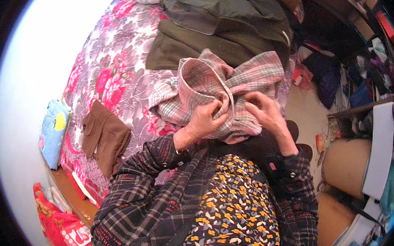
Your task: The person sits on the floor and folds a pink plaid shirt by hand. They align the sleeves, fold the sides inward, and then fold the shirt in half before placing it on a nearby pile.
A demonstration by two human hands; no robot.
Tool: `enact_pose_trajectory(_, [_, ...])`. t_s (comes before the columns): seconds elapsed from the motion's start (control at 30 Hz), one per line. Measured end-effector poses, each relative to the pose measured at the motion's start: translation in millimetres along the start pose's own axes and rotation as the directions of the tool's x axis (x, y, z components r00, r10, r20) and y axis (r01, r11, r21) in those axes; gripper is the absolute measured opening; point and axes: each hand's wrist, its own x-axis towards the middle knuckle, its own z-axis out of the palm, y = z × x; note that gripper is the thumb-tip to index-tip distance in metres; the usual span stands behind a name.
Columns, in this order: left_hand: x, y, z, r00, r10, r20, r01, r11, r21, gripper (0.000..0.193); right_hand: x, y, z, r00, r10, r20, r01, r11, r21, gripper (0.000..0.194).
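Note:
A pink and grey plaid shirt (198,85) lies bunched over my lap and the edge of the bed, its collar or opening standing up in a loop. My left hand (206,118) grips the edge of this loop between thumb and fingers. At the shirt's right side is my right hand (262,110), its thumb and fingers apart and close to the cloth; whether it pinches any fabric cannot be told. Beyond the shirt, dark green garments (218,37) lie on the bed. A folded brown garment (104,135) rests to the left.
A floral bedsheet (113,77) covers the bed. By the left wall stand a blue patterned cloth item (54,131) and a red and white box (77,238). At the right are a brown cylindrical object (347,168), a white panel (379,149) and cluttered shelves (365,106).

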Motion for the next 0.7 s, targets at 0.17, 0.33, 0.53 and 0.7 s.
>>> enact_pose_trajectory(0.17, [-9.6, 5.9, 17.3, 0.991, 0.107, 0.084, -0.108, 0.994, 0.018, 0.022, 11.0, -8.4, 31.7, 0.999, -0.011, -0.035, 0.014, 0.997, 0.072, 0.027])
enact_pose_trajectory(0.33, [-15.6, 10.0, 18.7, 0.981, 0.127, 0.149, -0.138, 0.988, 0.064, 0.022, 8.9, -2.2, 51.1, 0.992, 0.044, -0.117, -0.042, 0.999, 0.016, 0.021])
enact_pose_trajectory(0.53, [-16.3, 14.6, 4.9, 0.972, 0.126, 0.201, -0.114, 0.991, -0.068, 0.024, 5.5, 10.6, 49.9, 0.979, 0.205, -0.016, -0.175, 0.873, 0.456, 0.019])
enact_pose_trajectory(0.7, [-12.3, 30.6, -29.2, 0.894, -0.009, 0.448, -0.039, 0.994, 0.098, 0.024, 5.7, 16.4, 50.3, 0.961, 0.243, 0.132, -0.248, 0.550, 0.798, 0.020])
